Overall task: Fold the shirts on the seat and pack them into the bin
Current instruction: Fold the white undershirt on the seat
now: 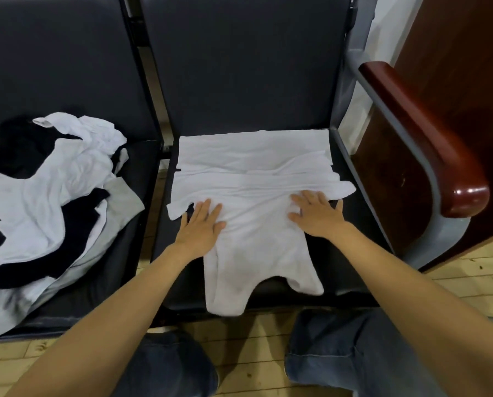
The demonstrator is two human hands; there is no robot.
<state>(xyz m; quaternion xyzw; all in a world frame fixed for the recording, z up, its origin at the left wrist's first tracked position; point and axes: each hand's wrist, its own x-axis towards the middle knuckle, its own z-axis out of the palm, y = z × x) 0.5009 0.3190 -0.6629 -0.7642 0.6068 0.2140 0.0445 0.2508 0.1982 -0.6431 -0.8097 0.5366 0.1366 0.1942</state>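
Note:
A white shirt point(253, 167) lies spread flat on the middle dark seat point(354, 179), its collar end hanging over the front edge toward me. My left hand point(200, 227) lies flat with straight fingers on the shirt's left side. My right hand point(316, 212) presses flat on its right side, near a short sleeve. On the left seat sits a crumpled pile of white and black shirts point(53, 202). No bin is in view.
A dark red wooden armrest point(428, 138) on a grey metal frame borders the middle seat on the right, with a wooden panel behind it. Dark backrests rise behind both seats. My knees in blue jeans point(339, 353) stand on the pale wood floor.

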